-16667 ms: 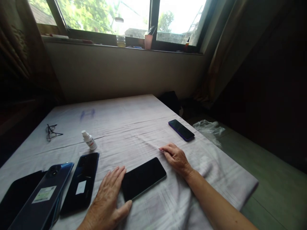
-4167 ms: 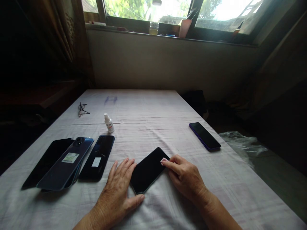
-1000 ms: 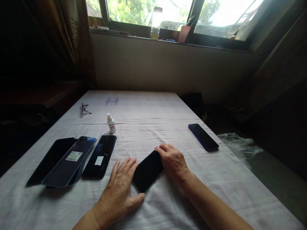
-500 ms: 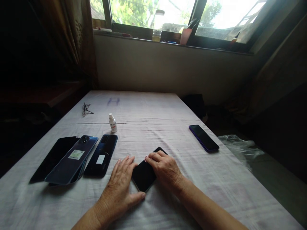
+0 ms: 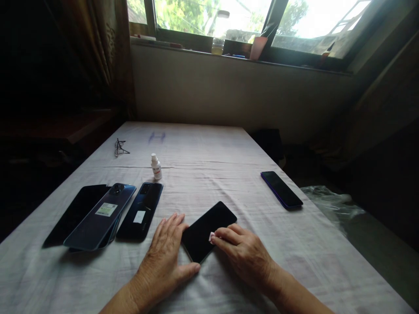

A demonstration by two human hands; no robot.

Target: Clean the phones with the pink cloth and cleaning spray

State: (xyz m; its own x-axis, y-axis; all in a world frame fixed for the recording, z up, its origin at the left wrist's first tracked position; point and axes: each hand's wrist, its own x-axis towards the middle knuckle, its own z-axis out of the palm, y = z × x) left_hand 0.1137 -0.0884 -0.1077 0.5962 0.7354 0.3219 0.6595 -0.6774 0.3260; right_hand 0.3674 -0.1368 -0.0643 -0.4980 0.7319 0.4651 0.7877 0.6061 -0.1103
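Note:
A black phone (image 5: 204,226) lies screen up and slantwise on the white cloth (image 5: 203,174) in front of me. My left hand (image 5: 163,257) lies flat beside its left edge, fingers stretched out and the thumb against its near corner. My right hand (image 5: 245,255) rests on the phone's right side. Its fingertips are pressed together on a small pale pad (image 5: 211,237) that touches the lower part of the screen.
To the left lie a dark blue phone (image 5: 140,210), a blue phone with a label (image 5: 100,216) and a black one (image 5: 73,213) partly under it. A small white bottle (image 5: 156,166) and glasses (image 5: 120,147) sit farther back. A purple-edged phone (image 5: 281,189) lies near the right edge, a plastic bag (image 5: 330,203) beyond it.
My right hand has slid from the phone's far end down toward its near end, with the pad on the screen. My left hand and the phone have stayed put.

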